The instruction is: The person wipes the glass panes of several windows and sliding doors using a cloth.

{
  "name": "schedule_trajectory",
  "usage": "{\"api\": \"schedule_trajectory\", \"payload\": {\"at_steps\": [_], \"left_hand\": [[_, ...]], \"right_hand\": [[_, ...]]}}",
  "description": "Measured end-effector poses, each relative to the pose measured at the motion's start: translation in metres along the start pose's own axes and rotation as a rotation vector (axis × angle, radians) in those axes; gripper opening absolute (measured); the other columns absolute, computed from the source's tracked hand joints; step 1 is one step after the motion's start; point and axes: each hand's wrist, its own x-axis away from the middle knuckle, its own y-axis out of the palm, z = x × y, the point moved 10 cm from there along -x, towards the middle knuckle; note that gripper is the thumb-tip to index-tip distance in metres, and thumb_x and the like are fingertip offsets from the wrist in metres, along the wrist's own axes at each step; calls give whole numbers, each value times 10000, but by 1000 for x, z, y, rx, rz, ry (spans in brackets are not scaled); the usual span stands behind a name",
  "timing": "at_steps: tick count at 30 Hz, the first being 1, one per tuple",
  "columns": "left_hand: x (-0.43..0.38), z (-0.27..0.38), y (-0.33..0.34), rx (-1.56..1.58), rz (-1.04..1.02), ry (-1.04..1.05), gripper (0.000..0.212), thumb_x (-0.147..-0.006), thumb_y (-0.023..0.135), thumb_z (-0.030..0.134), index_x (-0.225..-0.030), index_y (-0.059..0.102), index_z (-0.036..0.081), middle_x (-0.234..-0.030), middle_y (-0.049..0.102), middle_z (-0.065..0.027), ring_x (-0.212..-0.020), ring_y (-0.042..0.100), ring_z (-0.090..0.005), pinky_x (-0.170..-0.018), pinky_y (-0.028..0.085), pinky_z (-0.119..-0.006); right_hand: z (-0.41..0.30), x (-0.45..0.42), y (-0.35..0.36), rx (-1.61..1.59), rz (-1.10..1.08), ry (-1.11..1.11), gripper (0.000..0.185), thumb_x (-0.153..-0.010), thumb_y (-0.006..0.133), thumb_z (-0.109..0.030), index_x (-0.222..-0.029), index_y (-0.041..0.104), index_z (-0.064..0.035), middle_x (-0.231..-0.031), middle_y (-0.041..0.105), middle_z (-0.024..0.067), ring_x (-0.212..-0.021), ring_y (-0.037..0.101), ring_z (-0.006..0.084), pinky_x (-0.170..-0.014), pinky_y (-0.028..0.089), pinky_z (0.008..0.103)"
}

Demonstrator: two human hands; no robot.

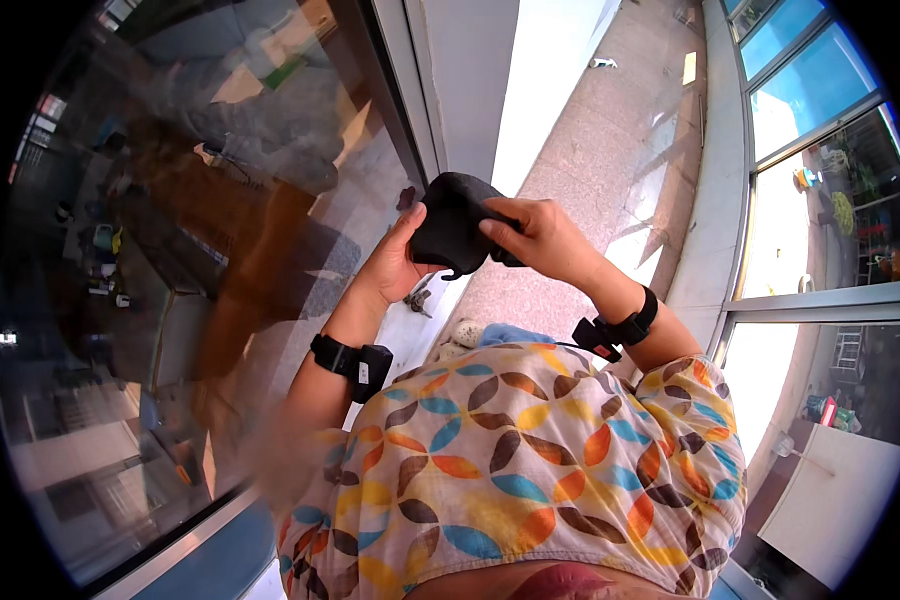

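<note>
A soft black fabric item point(450, 225), its exact kind unclear, is held up in front of me beside a glass pane. It bulges at the top, and a small curled tab hangs from its lower edge. My left hand point(396, 266) supports its left side, thumb up along the edge and the other fingers partly hidden behind it. With thumb and forefinger, my right hand point(544, 238) pinches its right side. A darker part of the item shows below those fingers. Each forearm wears a black strap with a small box, the left box point(371, 373) and the right box point(597, 339).
A large reflective glass pane point(270, 247) in a metal frame point(412, 90) stands close on my left. Below my hands, a small dark object point(418, 302) lies on a white ledge point(401, 330). Speckled floor point(570, 165) runs ahead; framed windows point(810, 187) line the right.
</note>
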Motion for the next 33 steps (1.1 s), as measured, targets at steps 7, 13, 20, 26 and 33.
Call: {"api": "schedule_trajectory", "payload": {"at_steps": [7,13,20,26,33], "left_hand": [[6,31,19,83,-99,215,465,-958,523,97,-1409,417,57,-1333,539,-131,-1165,582,-243,-985,500,-352],[54,80,122,-1177,-426,770,367,-881,581,36,-1246,610,72,-1342,551,-143,-1207,555,-230,-1032,419,-335],[128,138,73,-883,-353,690,228,-866,595,103,-1039,687,-13,-1048,701,-184,-980,676,-259,-916,495,-356],[174,140,34,-829,78,728,447,-883,637,97,-1295,504,-13,-1194,604,-152,-1123,585,-222,-944,460,-338],[205,166,35,-751,391,993,707,-810,771,218,-1375,404,3,-1299,506,-168,-1184,515,-201,-962,444,-319]], "right_hand": [[31,20,20,-485,-138,289,466,-999,484,-371,-1029,651,63,-897,678,151,-804,698,214,-642,558,321],[13,-8,37,-1719,-46,137,700,-970,435,-565,-1390,397,-7,-1315,527,155,-1232,517,286,-1093,366,481],[-32,-44,19,-1980,-180,-53,542,-973,493,-404,-1392,444,-64,-1358,541,112,-1267,496,280,-1114,329,466],[-81,-60,43,-1690,-335,2,533,-1007,456,-383,-1388,434,-11,-1358,542,118,-1232,537,249,-1077,395,411],[-95,-40,100,-1352,-878,307,456,-965,553,-322,-1196,599,69,-1098,680,155,-956,676,208,-853,549,300]]}}
